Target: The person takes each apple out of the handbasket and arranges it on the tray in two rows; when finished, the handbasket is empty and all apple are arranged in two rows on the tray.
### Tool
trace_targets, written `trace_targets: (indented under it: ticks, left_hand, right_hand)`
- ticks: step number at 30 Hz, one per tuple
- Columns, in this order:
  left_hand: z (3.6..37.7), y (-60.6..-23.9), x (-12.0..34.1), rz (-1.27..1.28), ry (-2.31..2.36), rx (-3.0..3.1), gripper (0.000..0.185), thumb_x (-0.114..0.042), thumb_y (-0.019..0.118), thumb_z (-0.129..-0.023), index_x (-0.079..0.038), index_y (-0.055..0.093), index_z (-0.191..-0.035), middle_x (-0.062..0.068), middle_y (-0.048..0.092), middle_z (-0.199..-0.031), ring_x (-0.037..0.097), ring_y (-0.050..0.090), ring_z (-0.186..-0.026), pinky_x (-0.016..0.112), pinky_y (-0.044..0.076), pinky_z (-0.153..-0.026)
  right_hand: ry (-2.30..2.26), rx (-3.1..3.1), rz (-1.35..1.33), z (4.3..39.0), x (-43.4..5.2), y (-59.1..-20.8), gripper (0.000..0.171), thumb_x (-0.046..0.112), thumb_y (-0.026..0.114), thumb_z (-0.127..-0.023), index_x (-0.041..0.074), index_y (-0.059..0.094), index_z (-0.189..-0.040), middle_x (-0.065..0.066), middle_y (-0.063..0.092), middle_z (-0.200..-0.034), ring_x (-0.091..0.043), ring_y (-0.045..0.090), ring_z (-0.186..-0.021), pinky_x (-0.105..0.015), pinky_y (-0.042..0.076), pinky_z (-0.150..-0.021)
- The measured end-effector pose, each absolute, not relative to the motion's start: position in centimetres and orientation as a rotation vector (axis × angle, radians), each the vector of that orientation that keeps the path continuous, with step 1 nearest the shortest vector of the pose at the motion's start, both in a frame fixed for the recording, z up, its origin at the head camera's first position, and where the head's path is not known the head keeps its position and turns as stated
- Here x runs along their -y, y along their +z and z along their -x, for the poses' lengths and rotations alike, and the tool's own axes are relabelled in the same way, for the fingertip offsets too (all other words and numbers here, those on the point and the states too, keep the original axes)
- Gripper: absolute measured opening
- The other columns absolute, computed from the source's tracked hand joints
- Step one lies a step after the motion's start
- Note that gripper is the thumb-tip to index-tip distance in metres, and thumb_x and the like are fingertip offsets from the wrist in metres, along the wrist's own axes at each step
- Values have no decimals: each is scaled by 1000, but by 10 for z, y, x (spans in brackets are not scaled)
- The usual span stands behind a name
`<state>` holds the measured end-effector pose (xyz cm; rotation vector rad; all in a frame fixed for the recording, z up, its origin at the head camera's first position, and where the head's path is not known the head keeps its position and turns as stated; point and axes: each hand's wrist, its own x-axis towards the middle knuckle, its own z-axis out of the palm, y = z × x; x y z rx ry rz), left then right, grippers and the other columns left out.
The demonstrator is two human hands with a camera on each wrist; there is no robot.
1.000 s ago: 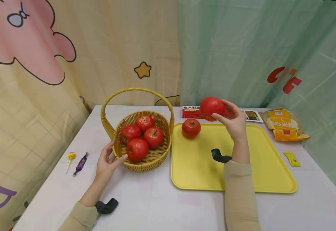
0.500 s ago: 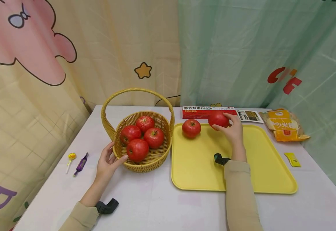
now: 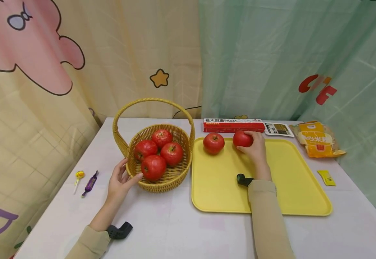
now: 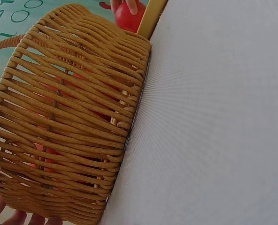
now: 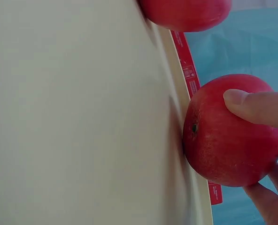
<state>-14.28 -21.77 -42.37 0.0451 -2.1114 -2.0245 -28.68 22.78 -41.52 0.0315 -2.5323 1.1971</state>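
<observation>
**A:** Red and round, the glossy apple (image 3: 242,139) you hold sits at the far edge of the flat yellow plastic tray (image 3: 291,201). Your right hand (image 3: 256,148) has its fingers and thumb curled round it from the near side. The right wrist view shows the apple's underside against the tray floor beside the raised rim, so the tray seems to bear the weight and your grip only steadies it.

**B:** And the other red apple (image 3: 213,143)?

**A:** It rests on the same tray just to the left of yours, near but apart from it. Laying them along the far rim keeps the near part of the tray bare.

**B:** What is your left hand (image 3: 119,183) doing?

**A:** It lies spread, fingers relaxed, thumb and fingertips against the near-left wall of the woven yellow wicker basket (image 3: 162,181), likely to stop it sliding. You hold nothing in it. Four more red apples (image 3: 157,153) lie piled inside, under the hoop handle.

**B:** What lies around them?

**A:** You work on a white tabletop (image 3: 181,230). Behind the tray lies a long red pasta box (image 3: 233,126), and to its right an orange-and-yellow food packet (image 3: 317,139) and a small yellow sachet (image 3: 326,177). On the left lie a yellow lollipop (image 3: 79,176) and a purple-wrapped sweet (image 3: 90,182). Cream and green cartoon-printed curtains (image 3: 256,57) hang behind.
</observation>
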Motion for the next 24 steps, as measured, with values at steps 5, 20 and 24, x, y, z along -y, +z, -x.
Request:
trace_targets:
  ticks: [5,20,24]
  left_hand:
    - [143,-423,218,-47,-2026,2108,71,-1,67,-85,-6,28,-144,10,26,-149,30,30,-135,24,37,-99]
    - [143,-422,217,-65,-1991,2141,72,-3,69,-84,-5,28,-144,9,26,-149,27,28,-136,25,36,-102]
    - [143,-422,217,-57,-1986,2146,71,-3,68,-85,-6,28,-144,9,25,-149,26,27,-136,28,34,-103]
  right_hand:
    - [1301,2528,-21,285,-227,-414,53,2,73,-78,2,51,-126,-21,37,-133,-38,29,-127,-58,33,-102]
    - [1431,2604,132,282,-229,-415,69,30,73,-82,5,34,-132,-20,30,-141,-39,32,-127,-54,34,-104]
    - [1460,2616,132,282,-229,-414,73,28,73,-83,8,28,-136,-21,31,-144,-40,31,-129,-54,32,-105]
